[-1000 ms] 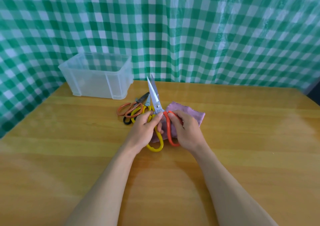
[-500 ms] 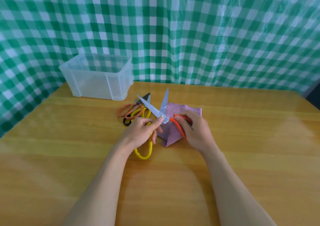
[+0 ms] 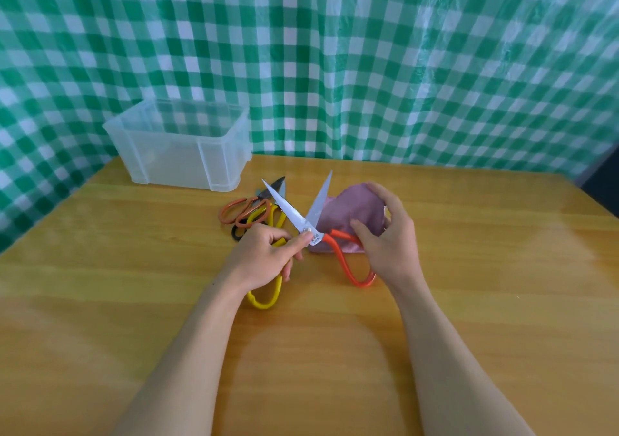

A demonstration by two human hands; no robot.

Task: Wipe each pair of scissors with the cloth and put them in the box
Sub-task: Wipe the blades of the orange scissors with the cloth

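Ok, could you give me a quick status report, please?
Left hand grips open scissors by yellow handle. Right hand holds cloth. Other scissors lie near box; nothing blocking.

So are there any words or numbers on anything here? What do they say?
Small dark print on the blade, by the screw of the open scissors that the left hand holds: too small and blurred to read.
Clear box, pink cloth, other scissors: no words or numbers to see.
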